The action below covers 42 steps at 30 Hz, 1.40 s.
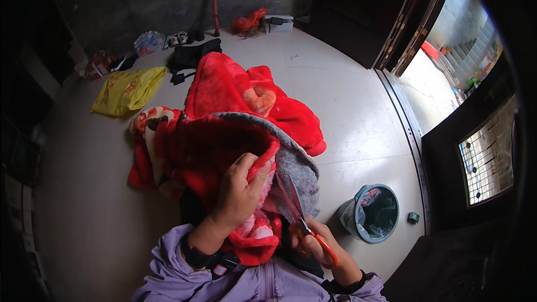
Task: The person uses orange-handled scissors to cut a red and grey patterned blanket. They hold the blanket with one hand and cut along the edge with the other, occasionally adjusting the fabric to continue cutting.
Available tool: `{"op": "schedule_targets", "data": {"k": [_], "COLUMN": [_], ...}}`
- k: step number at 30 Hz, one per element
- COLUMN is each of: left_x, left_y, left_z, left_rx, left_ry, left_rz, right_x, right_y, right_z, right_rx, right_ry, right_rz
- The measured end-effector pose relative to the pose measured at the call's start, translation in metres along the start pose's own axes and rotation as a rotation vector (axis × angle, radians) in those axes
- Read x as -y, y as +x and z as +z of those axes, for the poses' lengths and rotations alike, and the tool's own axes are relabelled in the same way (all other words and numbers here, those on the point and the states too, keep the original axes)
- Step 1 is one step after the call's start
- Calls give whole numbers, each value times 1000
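A bulky red plush blanket (222,88) with a grey underside (295,163) lies bunched over my lap and spreads onto the floor ahead. My left hand (241,188) pinches the blanket's folded edge between thumb and fingers. In my right hand (319,239) is a pair of scissors (298,209) with orange handles. Their blades are slightly parted and point away from me, beside the pinched edge and over the grey cloth. Whether the blades touch the fabric, I cannot tell.
A green bin (377,214) with a plastic liner stands to my right, near a small green box (413,217). Ahead left lies a yellow plastic bag (128,90). A floor pump (215,8), shoes (179,38) and a red bag (249,21) line the far wall. An open doorway (436,84) is at right.
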State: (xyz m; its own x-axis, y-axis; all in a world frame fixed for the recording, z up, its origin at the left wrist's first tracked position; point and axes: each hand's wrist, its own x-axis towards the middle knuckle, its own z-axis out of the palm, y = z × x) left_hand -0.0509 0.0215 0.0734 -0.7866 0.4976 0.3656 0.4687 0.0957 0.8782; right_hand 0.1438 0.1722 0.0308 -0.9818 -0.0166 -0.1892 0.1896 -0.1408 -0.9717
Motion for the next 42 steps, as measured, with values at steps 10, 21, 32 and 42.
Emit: {"op": "schedule_targets", "data": {"k": [10, 21, 32, 42], "left_x": [-5, -5, -4, -8], "left_y": [0, -3, -9, -14], "left_z": [-1, 3, 8, 13], "left_rx": [6, -29, -61, -80], "left_ry": [-65, -51, -30, 33], "left_rz": [-81, -79, -118, -51], "right_x": [0, -7, -8, -4], "right_y": [7, 10, 10, 21], "right_z": [7, 12, 13, 21], "right_rx": [-33, -102, -100, -137], "right_ry": [-63, -49, -96, -134], "right_rz": [-73, -106, -122, -180]}}
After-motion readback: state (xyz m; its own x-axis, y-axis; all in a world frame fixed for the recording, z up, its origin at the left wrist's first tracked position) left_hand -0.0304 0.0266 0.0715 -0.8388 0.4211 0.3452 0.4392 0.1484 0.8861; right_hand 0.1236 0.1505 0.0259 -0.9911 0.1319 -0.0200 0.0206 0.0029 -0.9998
